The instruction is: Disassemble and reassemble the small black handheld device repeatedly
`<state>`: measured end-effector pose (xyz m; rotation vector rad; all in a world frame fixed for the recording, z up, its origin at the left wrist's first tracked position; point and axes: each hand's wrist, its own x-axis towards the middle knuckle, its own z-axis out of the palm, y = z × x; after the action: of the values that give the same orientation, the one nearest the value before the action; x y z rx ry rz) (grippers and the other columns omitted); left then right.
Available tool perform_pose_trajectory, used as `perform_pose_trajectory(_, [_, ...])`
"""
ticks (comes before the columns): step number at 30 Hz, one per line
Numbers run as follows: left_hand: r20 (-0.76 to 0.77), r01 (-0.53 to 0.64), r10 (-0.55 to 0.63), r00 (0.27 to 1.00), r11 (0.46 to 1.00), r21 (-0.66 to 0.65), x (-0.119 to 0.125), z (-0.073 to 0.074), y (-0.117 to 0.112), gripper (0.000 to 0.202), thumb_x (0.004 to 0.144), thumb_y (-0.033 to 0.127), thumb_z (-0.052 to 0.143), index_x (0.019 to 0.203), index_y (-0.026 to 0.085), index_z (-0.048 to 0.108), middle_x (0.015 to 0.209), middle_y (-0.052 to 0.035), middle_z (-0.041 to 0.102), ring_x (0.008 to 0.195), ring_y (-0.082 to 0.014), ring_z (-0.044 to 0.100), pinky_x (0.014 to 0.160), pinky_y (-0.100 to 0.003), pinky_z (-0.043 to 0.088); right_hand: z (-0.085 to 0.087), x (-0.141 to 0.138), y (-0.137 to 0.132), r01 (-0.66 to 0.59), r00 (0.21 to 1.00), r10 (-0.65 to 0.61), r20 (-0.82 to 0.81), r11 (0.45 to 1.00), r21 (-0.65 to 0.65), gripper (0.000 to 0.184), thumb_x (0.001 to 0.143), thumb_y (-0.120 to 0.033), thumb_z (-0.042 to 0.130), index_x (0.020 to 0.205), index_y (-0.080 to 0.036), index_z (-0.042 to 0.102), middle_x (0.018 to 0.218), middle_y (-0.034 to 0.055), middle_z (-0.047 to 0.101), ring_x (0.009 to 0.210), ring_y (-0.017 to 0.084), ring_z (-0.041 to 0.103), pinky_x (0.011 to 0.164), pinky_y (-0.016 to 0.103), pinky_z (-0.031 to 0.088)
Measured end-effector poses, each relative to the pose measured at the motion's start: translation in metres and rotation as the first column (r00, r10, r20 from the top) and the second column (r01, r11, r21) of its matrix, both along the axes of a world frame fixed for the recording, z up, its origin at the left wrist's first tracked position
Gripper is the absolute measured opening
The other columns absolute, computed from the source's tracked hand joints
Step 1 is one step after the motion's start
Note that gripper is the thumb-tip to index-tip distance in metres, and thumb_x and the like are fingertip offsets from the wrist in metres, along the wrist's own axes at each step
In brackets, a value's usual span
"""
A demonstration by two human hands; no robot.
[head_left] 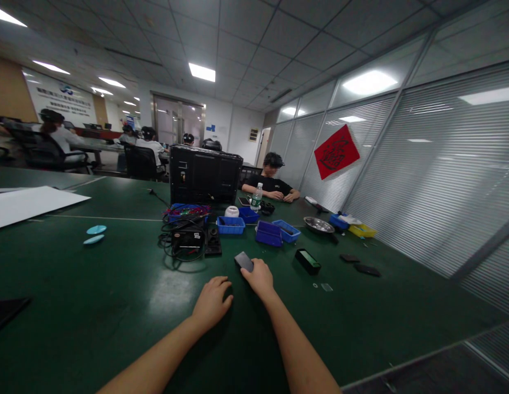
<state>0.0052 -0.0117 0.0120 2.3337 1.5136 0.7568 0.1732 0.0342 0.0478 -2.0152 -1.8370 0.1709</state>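
In my right hand (259, 278) is a flat, dark grey rectangular object (243, 261) that looks like a phone or a small box; its exact kind is unclear. Thumb and fingers close around its near end, low over the green table (127, 306). My left hand (213, 298) rests on the tabletop just to the left, fingers loosely stretched and apart, holding nothing. To the right of my right hand stands a black open-topped box (307, 261) with a green inside. Close to it lie a small white ring (315, 285) and a clear flat piece (327, 287).
Ahead are a tangle of cables with a black device (188, 239), blue bins (231, 225), a white ball (232, 211), a water bottle (256, 197) and a metal bowl (319, 224). Behind them rises a black computer case (205, 178). A person (273, 178) sits across the table.
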Motion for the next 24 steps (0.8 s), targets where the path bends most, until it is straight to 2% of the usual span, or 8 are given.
perform_pose_trajectory(6, [-0.007, 0.004, -0.004, 1.0, 1.0, -0.004, 0.0, 0.0, 0.001, 0.034, 0.074, 0.028, 0.049, 0.106, 0.021, 0.058, 0.119, -0.0054, 0.053, 0.114, -0.0205, 0.042, 0.097, -0.035, 0.03, 0.002, 0.014, 0.007, 0.069, 0.988, -0.074, -0.132, 0.997, -0.043, 0.046, 0.076, -0.042, 0.047, 0.112, -0.015, 0.052, 0.103, 0.0107, 0.06, 0.095, 0.021, 0.055, 0.076, 0.027, 0.039])
perform_pose_trajectory(10, [-0.001, 0.012, -0.012, 1.0, 1.0, -0.02, -0.001, -0.001, 0.002, 0.034, 0.075, 0.029, 0.049, 0.107, 0.022, 0.057, 0.12, -0.0054, 0.052, 0.115, -0.0207, 0.042, 0.098, -0.035, 0.029, 0.005, 0.035, 0.014, 0.135, 0.962, -0.168, -0.214, 0.978, -0.16, 0.039, 0.079, -0.045, 0.038, 0.098, -0.018, 0.06, 0.095, 0.0079, 0.063, 0.086, 0.02, 0.059, 0.067, 0.025, 0.041])
perform_pose_trajectory(13, [0.003, 0.012, -0.012, 1.0, 1.0, -0.027, -0.001, 0.0, 0.002, 0.034, 0.075, 0.029, 0.049, 0.107, 0.022, 0.057, 0.12, -0.0054, 0.052, 0.115, -0.0205, 0.042, 0.097, -0.035, 0.029, 0.008, 0.045, 0.015, 0.174, 0.961, -0.211, -0.178, 0.963, -0.205, 0.037, 0.081, -0.044, 0.034, 0.089, -0.021, 0.062, 0.091, 0.0074, 0.064, 0.084, 0.021, 0.059, 0.064, 0.027, 0.041])
perform_pose_trajectory(16, [0.0, 0.005, -0.005, 1.0, 0.999, -0.036, -0.001, 0.002, 0.001, 0.034, 0.075, 0.029, 0.049, 0.107, 0.022, 0.058, 0.12, -0.0052, 0.052, 0.115, -0.0207, 0.042, 0.098, -0.035, 0.03, 0.01, 0.046, 0.013, 0.179, 0.972, -0.197, -0.127, 0.973, -0.144, 0.041, 0.08, -0.047, 0.036, 0.102, -0.021, 0.058, 0.101, 0.0087, 0.061, 0.092, 0.023, 0.056, 0.068, 0.029, 0.042])
perform_pose_trajectory(20, [-0.009, 0.003, -0.003, 1.0, 0.999, -0.05, -0.001, 0.003, 0.0, 0.034, 0.075, 0.029, 0.048, 0.107, 0.022, 0.057, 0.121, -0.0049, 0.052, 0.116, -0.0208, 0.041, 0.098, -0.035, 0.029, 0.008, 0.04, 0.01, 0.144, 0.989, -0.145, 0.002, 0.983, -0.117, 0.056, 0.074, -0.052, 0.046, 0.119, -0.019, 0.045, 0.113, 0.012, 0.054, 0.1, 0.025, 0.052, 0.072, 0.032, 0.043])
perform_pose_trajectory(24, [-0.015, 0.014, -0.015, 1.0, 0.999, -0.036, -0.001, 0.003, -0.001, 0.034, 0.075, 0.029, 0.048, 0.107, 0.021, 0.058, 0.121, -0.0053, 0.052, 0.115, -0.0208, 0.042, 0.098, -0.035, 0.029, 0.008, 0.045, 0.01, 0.221, 0.974, -0.212, 0.074, 0.964, -0.148, 0.043, 0.075, -0.042, 0.047, 0.109, -0.017, 0.05, 0.107, 0.0134, 0.056, 0.099, 0.025, 0.053, 0.073, 0.033, 0.043])
